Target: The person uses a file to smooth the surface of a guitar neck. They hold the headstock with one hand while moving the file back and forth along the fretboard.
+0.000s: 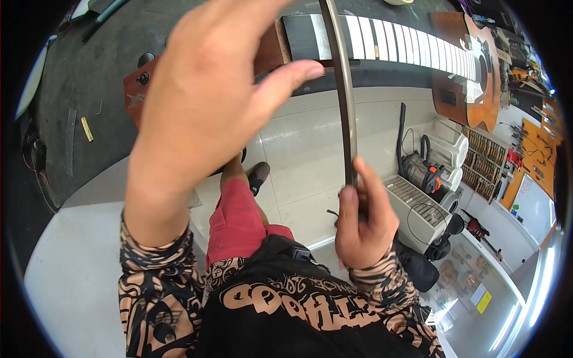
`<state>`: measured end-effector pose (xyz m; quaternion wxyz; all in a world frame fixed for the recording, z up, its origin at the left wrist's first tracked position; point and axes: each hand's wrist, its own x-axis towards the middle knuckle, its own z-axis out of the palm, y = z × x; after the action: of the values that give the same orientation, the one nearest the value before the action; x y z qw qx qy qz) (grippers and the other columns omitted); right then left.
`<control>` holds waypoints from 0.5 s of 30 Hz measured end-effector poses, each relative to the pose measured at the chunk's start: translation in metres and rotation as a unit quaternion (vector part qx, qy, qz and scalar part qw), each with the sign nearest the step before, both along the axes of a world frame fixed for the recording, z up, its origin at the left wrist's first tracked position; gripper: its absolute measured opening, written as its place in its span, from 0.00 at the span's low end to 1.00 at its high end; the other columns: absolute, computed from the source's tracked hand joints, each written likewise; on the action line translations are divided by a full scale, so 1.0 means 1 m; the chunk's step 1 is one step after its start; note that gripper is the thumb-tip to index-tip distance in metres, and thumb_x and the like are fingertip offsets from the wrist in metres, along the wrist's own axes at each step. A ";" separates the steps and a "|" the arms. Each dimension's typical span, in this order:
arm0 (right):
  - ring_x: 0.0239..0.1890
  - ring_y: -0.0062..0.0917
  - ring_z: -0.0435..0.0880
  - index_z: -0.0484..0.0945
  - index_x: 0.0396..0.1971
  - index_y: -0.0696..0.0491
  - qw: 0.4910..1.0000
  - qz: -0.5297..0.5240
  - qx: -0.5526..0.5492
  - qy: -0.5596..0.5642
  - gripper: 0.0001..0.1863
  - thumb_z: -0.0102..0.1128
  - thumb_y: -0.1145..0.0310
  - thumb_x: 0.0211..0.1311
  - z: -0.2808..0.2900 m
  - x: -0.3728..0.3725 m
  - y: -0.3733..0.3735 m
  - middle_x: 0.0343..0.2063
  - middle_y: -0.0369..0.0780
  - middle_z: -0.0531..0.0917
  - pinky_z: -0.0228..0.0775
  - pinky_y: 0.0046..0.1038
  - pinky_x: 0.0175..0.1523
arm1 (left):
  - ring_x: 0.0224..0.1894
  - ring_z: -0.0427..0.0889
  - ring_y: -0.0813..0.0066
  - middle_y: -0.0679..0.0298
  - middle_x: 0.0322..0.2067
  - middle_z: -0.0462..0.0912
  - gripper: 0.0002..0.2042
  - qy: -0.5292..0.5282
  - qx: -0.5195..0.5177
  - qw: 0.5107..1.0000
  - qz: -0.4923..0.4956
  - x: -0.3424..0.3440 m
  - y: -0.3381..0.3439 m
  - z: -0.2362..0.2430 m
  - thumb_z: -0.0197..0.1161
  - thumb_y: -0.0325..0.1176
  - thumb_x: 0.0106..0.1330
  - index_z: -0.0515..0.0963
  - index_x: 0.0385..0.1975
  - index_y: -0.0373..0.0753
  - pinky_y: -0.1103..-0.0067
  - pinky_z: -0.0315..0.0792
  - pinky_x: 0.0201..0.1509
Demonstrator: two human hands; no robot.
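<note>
My right hand is closed round the lower end of a long narrow metal bar, dark on one face and lighter along its edge. The bar stands up across the view, its top cut off by the upper rim. Close to the camera, my left hand is raised with the thumb stretched out; its fingertips leave the picture at the top. Behind both lies an acoustic guitar with strips of white tape between the frets. My left hand hides part of its headstock.
The guitar rests along a dark workbench. On the bench lie a clear ruler and a small yellow strip. At right stand a vacuum cleaner, a pale drawer unit and a glass-topped case. Tools hang on a wooden board.
</note>
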<state>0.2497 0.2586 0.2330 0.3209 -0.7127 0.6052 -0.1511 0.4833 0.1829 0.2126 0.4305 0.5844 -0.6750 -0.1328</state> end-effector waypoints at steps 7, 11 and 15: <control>0.18 0.24 0.77 0.74 0.55 0.61 1.000 0.013 -0.012 0.010 0.22 0.61 0.82 0.58 -0.003 -0.038 0.067 0.28 0.44 0.81 0.66 0.21 0.22 | 0.42 0.84 0.58 0.48 0.39 0.82 0.26 -0.011 0.065 0.997 -0.036 0.033 -0.013 0.018 0.74 0.39 0.53 0.77 0.46 0.26 0.74 0.77 0.43; 0.17 0.22 0.76 0.76 0.55 0.58 0.996 0.036 -0.065 0.041 0.22 0.61 0.81 0.59 0.010 -0.019 0.031 0.27 0.43 0.81 0.67 0.21 0.23 | 0.43 0.83 0.58 0.48 0.41 0.82 0.27 -0.025 0.108 0.990 -0.083 0.048 -0.031 0.004 0.75 0.38 0.53 0.76 0.48 0.26 0.73 0.77 0.45; 0.18 0.20 0.75 0.77 0.56 0.56 0.995 0.065 -0.063 0.044 0.21 0.61 0.80 0.61 0.008 0.019 -0.034 0.32 0.43 0.84 0.69 0.20 0.26 | 0.44 0.83 0.59 0.48 0.42 0.82 0.28 -0.015 0.154 0.978 -0.137 0.074 -0.044 -0.025 0.76 0.37 0.53 0.76 0.49 0.26 0.73 0.77 0.46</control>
<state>0.2686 0.2250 0.2409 0.2576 -0.7754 0.5602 -0.1364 0.5569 0.1388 0.1881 0.3028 0.5477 -0.7266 -0.2834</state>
